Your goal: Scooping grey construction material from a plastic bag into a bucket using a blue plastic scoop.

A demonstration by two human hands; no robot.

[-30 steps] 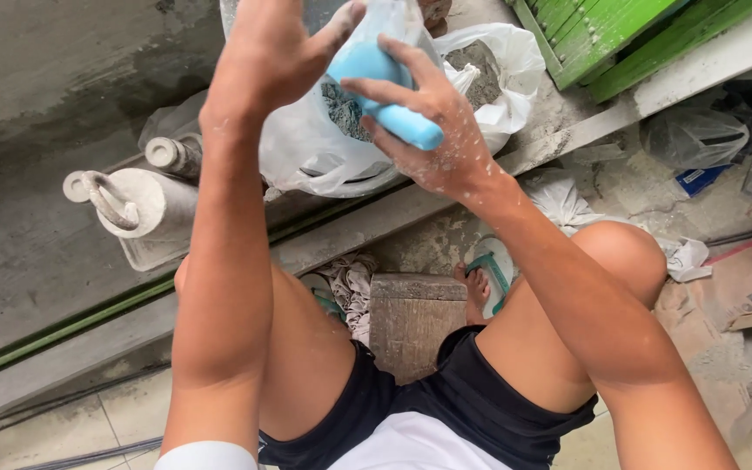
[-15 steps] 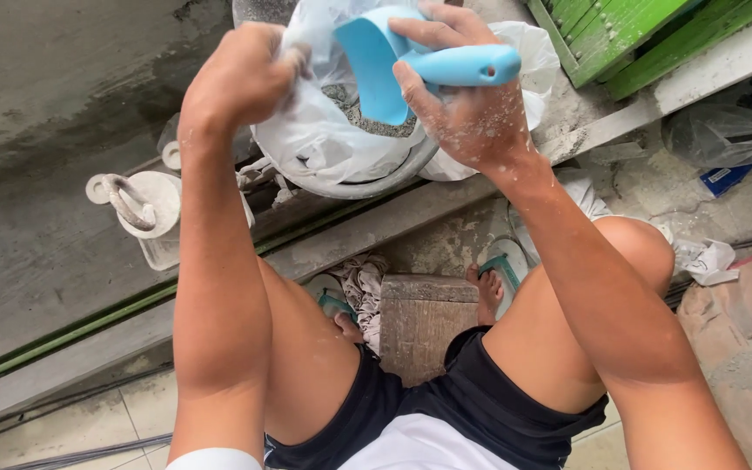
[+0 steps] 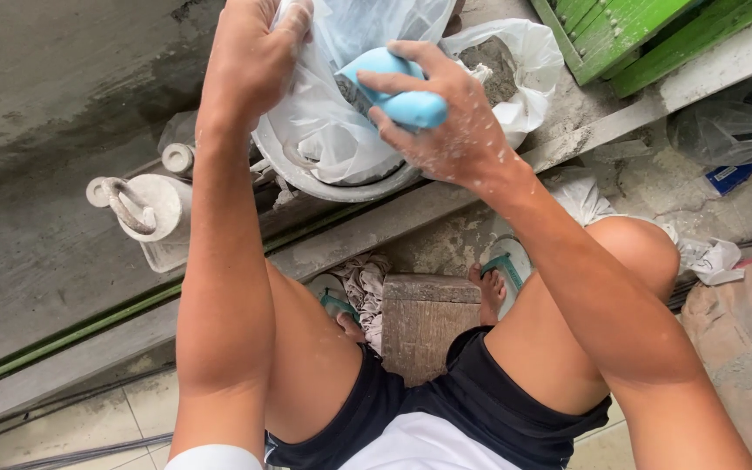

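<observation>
Seen from above, a seated person leans over a round grey basin (image 3: 306, 178) on a concrete ledge. The right hand (image 3: 446, 122), dusted with pale powder, is wrapped tightly around the handle of a light blue plastic scoop (image 3: 393, 91). The scoop's long axis runs from lower right to upper left, handle toward the wrist, its bowl end pointing up-left and down into a clear plastic bag (image 3: 350, 96) that sits in the basin. The left hand (image 3: 258, 52) is closed on the bag's upper left edge, pinching the plastic in the fingers. Just right of the basin lies a second white bag (image 3: 515, 78) holding grey powder. Left of the basin stands a white container with a metal hook (image 3: 145, 204). Between the person's knees is a wooden block (image 3: 424, 318).
</observation>
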